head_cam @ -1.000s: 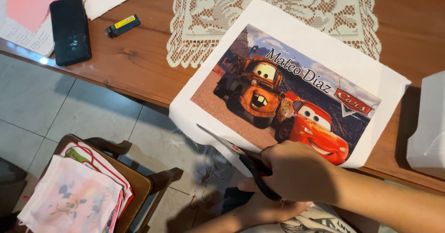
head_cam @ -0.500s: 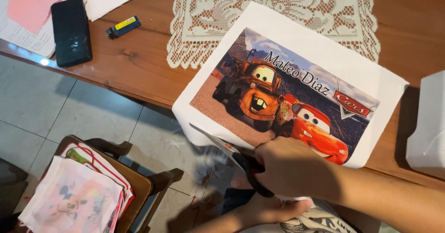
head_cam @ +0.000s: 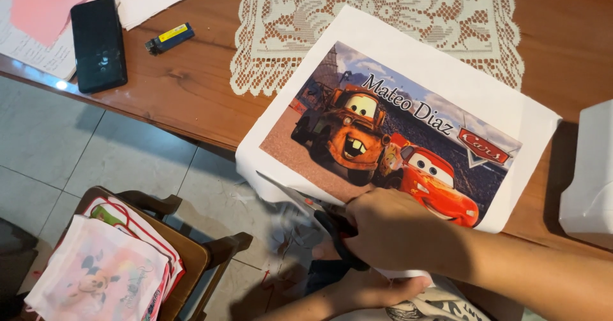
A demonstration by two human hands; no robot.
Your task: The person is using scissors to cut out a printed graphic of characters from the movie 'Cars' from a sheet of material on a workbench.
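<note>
**Two hands, one sheet: scissors meet a cartoon print at the bench edge**

Two bare hands work at the near edge of a brown wooden bench (head_cam: 191, 97), where a white sheet printed with a picture of two cartoon vehicles (head_cam: 396, 129) lies tilted, its lower left part hanging past the bench edge over the tiled floor (head_cam: 115, 161). The right hand (head_cam: 399, 231) has its fingers clamped around the dark handles of a pair of scissors (head_cam: 319, 212), whose blades point up and to the left along the sheet's lower white margin, beneath the picture. The left hand (head_cam: 370, 289) sits lower, under the sheet's bottom edge, fingers curled together on the paper there, though how firmly cannot be told. A lace doily (head_cam: 383, 8) lies under the sheet's upper side. Farther left on the bench rest a black phone (head_cam: 97, 43), a small yellow and blue lighter (head_cam: 169, 38) and pink paper (head_cam: 45, 5) over white pages. At the right edge sits a white block-shaped object (head_cam: 590, 174), partly cut off. Down on the floor side, a wooden chair (head_cam: 185, 247) carries a stack of printed fabric pieces (head_cam: 102, 276).
</note>
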